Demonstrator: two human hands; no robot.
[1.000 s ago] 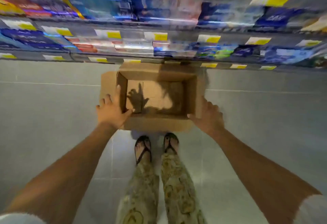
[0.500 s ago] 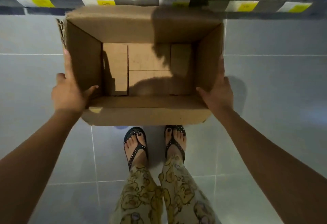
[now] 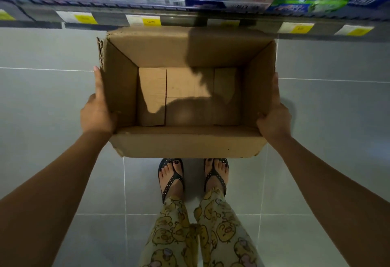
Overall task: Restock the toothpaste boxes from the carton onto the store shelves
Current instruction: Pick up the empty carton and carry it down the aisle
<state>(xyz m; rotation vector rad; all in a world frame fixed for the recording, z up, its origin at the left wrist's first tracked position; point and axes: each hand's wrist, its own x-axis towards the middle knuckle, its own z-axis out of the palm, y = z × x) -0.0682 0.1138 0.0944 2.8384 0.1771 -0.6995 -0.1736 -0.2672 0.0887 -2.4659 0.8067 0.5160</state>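
Here I see left hand (image 3: 97, 114), right hand (image 3: 274, 117) clamped on carton (image 3: 158, 49) sides; thumbs over rim, fingers outside.

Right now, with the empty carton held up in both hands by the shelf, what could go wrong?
The carton is gripped only by its side walls, by left hand and right hand; it could slip onto the open sandals below.
Its far rim is near the shelf edge and might knock a price label.
Its torn corner may rip further.
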